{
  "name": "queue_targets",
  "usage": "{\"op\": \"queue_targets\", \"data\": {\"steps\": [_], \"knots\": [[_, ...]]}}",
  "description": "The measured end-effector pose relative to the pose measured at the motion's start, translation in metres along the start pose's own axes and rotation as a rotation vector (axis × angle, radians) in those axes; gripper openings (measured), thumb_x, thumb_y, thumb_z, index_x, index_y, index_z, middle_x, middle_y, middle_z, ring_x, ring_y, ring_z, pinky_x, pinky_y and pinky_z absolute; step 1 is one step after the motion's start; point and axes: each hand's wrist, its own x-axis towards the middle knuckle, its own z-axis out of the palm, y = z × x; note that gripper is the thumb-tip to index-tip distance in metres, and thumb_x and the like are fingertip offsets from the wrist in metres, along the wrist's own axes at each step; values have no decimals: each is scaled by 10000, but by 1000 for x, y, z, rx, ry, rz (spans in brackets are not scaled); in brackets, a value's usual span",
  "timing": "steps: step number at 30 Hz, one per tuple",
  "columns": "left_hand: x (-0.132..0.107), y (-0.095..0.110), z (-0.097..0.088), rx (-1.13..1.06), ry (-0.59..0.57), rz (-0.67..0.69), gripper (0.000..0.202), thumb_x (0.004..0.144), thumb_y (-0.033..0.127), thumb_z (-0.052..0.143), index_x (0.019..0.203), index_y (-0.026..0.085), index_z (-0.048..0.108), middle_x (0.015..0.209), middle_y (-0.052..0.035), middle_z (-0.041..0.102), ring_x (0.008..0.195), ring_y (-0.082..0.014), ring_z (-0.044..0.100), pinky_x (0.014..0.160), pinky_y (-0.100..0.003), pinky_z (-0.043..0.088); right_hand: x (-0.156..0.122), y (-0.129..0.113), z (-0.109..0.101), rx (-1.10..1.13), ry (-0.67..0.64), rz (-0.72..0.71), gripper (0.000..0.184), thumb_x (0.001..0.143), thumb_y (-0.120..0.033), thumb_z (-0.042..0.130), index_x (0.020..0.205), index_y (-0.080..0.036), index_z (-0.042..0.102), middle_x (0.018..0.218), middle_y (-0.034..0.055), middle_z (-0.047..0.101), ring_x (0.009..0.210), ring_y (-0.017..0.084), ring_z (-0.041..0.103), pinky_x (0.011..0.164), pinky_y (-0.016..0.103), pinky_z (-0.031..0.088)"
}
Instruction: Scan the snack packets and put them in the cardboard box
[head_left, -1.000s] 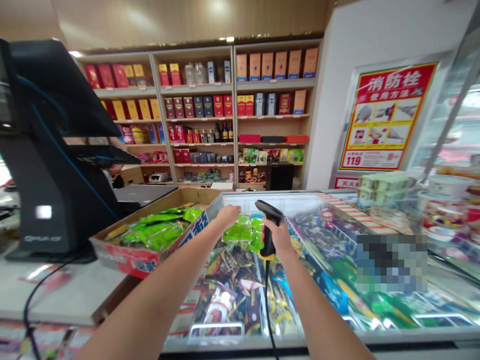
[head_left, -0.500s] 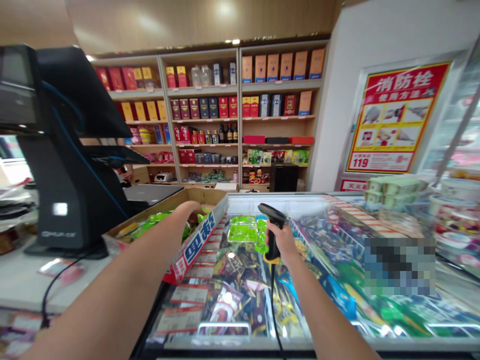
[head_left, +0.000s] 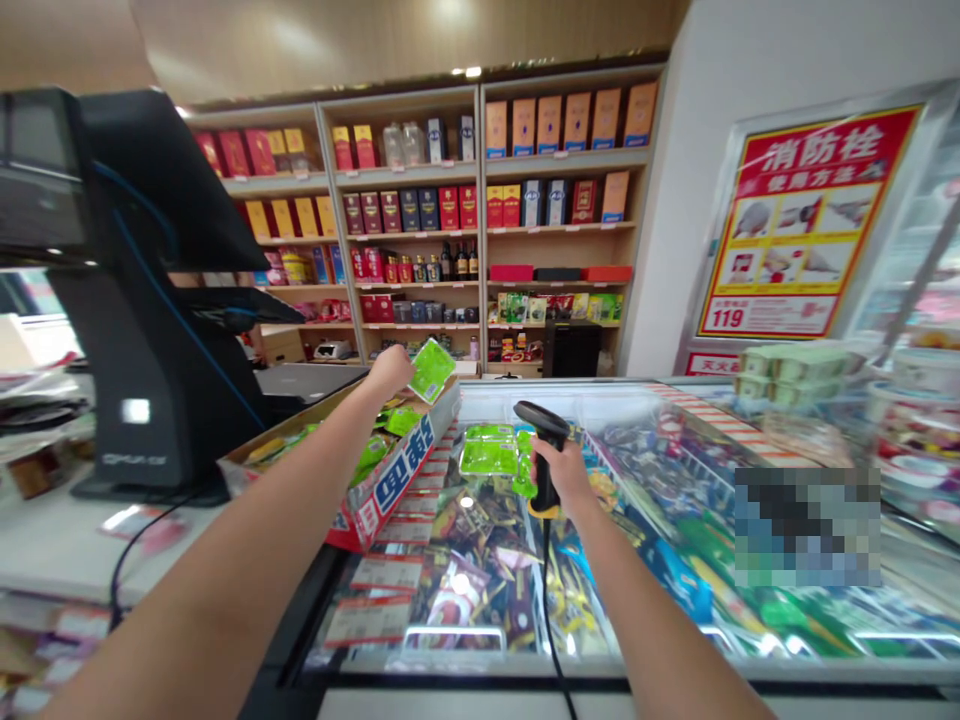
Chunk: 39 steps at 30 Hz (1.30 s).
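My left hand is raised above the cardboard box and pinches a green snack packet. The box holds several more green packets. My right hand grips the handle of a black barcode scanner, its head pointing left over the freezer's glass lid. A small pile of green packets lies on the glass just left of the scanner. The scanner's cable runs down toward me.
A black checkout terminal stands on the counter at left. Shelves of boxed goods and bottles line the back wall. The freezer is full of wrapped ice creams. Stacked tubs sit at right below a red poster.
My left hand left the pile on the glass, reached into the cardboard box, and has now lifted out one green packet. My right hand with the scanner has barely moved.
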Motion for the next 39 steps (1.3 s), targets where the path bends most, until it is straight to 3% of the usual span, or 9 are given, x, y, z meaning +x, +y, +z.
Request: {"op": "queue_targets", "data": {"steps": [2, 4, 7, 10, 15, 19, 28, 35, 39], "knots": [[-24, 7, 3, -264, -2, -23, 100, 775, 107, 583, 872, 132, 572, 911, -98, 672, 628, -176, 671, 539, -300, 567, 0, 1, 0, -10, -19, -2, 276, 683, -373, 675, 518, -183, 561, 375, -12, 527, 325, 131, 499, 362, 243, 401], [-54, 10, 18, -598, -36, -70, 94, 782, 119, 577, 871, 140, 558, 851, -62, 663, 641, -163, 670, 569, -305, 579, -1, 1, 0, 2, -26, -9, 272, 683, -379, 679, 537, -181, 565, 382, -16, 526, 326, 129, 497, 362, 242, 399], [-99, 2, 53, -991, -113, -136, 75, 760, 132, 582, 833, 140, 566, 772, -33, 662, 674, -161, 678, 632, -326, 595, -4, -2, 0, 41, -60, -45, 255, 676, -390, 691, 593, -175, 580, 425, -25, 537, 338, 122, 495, 362, 240, 397], [-127, -14, 86, -1161, -97, -200, 94, 743, 152, 565, 837, 144, 567, 767, -29, 676, 705, -172, 689, 664, -344, 603, -7, -5, -3, -3, -191, -72, 235, 677, -382, 687, 637, -172, 590, 463, -26, 550, 352, 119, 501, 375, 242, 407], [-136, -36, 108, -1197, -20, -223, 143, 718, 211, 570, 845, 151, 544, 756, -26, 678, 717, -189, 695, 674, -367, 599, -7, -6, -11, -288, -460, -60, 158, 668, -306, 671, 651, -184, 572, 468, -38, 540, 353, 125, 510, 404, 246, 410], [-135, -39, 105, -1191, -32, -191, 186, 693, 251, 592, 843, 155, 540, 753, -29, 676, 723, -207, 697, 647, -374, 597, -7, -4, -13, -476, -510, -81, 157, 681, -287, 671, 648, -196, 548, 443, -41, 530, 369, 129, 512, 430, 242, 400], [-137, -38, 104, -1212, -24, -178, 192, 678, 260, 617, 823, 157, 546, 737, -27, 685, 693, -193, 689, 596, -321, 590, -8, -1, -13, -522, -553, -88, 157, 727, -313, 641, 663, -196, 559, 432, -29, 540, 387, 127, 508, 436, 236, 401], [-137, -38, 103, -1213, -45, -195, 150, 697, 230, 588, 821, 156, 547, 743, -25, 691, 686, -189, 693, 617, -332, 595, -8, -1, -11, -435, -538, -68, 176, 700, -324, 665, 644, -187, 570, 426, -35, 531, 366, 120, 502, 432, 241, 416], [-139, -39, 107, -1180, -120, -214, 117, 706, 203, 588, 808, 152, 564, 736, -28, 696, 695, -200, 701, 611, -340, 597, -3, -4, -10, -222, -314, -37, 240, 653, -377, 697, 606, -183, 564, 431, -28, 534, 326, 122, 486, 371, 249, 397]]}}
